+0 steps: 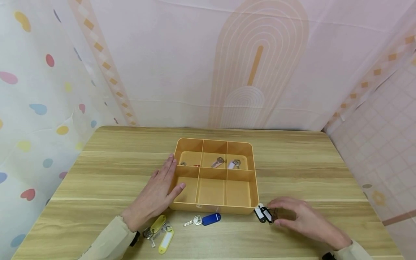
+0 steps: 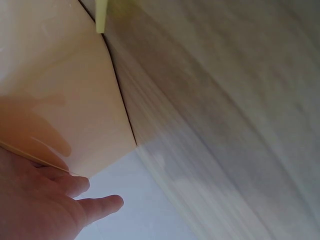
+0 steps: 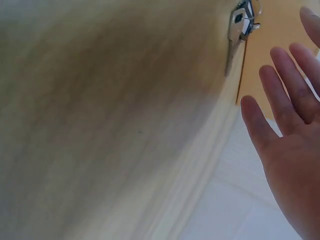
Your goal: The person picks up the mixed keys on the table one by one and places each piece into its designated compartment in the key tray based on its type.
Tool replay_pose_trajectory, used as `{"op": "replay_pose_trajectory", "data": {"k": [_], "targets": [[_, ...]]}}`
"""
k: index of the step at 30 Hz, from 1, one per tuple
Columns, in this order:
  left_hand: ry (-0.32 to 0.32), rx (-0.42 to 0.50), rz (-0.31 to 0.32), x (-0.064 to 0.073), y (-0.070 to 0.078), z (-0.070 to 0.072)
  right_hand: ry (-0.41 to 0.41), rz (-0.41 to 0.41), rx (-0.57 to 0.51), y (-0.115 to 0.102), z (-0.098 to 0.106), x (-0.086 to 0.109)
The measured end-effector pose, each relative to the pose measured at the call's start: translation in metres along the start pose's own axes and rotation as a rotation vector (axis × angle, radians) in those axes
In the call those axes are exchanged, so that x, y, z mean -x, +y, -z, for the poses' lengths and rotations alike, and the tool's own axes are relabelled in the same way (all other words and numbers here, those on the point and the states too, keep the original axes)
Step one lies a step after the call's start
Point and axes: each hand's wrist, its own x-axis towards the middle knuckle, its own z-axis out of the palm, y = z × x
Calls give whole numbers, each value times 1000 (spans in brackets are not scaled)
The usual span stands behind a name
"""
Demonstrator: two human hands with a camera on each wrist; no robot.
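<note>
My left hand (image 1: 156, 191) lies with fairly straight fingers along the left side of an orange six-compartment box (image 1: 240, 210), thumb over its near-left compartment. The left wrist view shows its fingertips against the box wall (image 2: 60, 90). At the box's near-right corner, my right hand (image 1: 302, 218) reaches around keys with black-edged tags (image 1: 260, 213), thumb and forefinger spread about them. In the right wrist view its fingers (image 3: 282, 92) are extended, and a metal key (image 3: 236, 25) is beyond them by the box.
Before the box lie a key with a blue tag (image 1: 211, 219) and keys with yellow tags (image 1: 166, 241). Tagged keys (image 1: 218, 162) sit in the far compartments; dividers separate them. A patterned curtain (image 1: 175, 72) hangs behind the wooden table (image 1: 299, 162).
</note>
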Motion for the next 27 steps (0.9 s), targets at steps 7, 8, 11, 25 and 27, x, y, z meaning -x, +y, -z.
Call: {"op": "replay_pose_trajectory", "data": {"k": [7,8,11,25,27], "targets": [[-5,2,3,1,0,1,-57,61,-98,6,-5,0],[-4,1,3,1,0,1,-60,76,-92,7,-5,0],[-5,1,2,1,0,1,-54,108,-69,10,-9,0],[-5,8,5,1,1,0,6,184,-45,13,-16,-1],[-7,12,7,1,1,1,16,195,-48,14,-17,-1]]}}
